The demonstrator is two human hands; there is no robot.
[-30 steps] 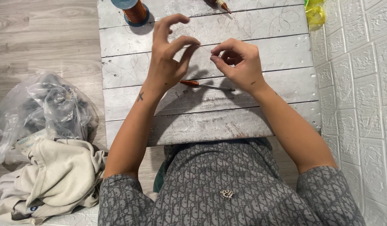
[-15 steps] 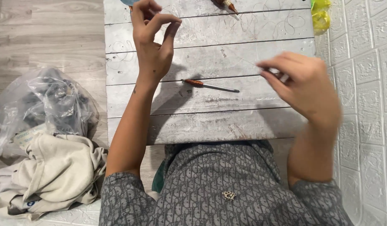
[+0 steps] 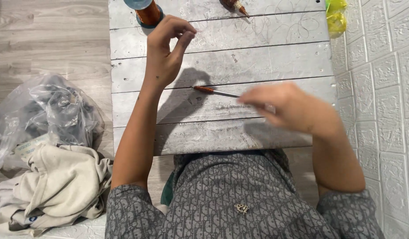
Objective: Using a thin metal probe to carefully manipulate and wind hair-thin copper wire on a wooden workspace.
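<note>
A fine thread is pinched in the narrow grip of the left hand (image 3: pixel 164 55) above the awl (image 3: pixel 215 91); the blurred right hand (image 3: pixel 293 108), grip indiscernible, is held just right of it on the whitewashed plank desk (image 3: pixel 266 57).

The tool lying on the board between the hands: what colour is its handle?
Reddish-brown handle on the tool, seen in the head view.
</note>
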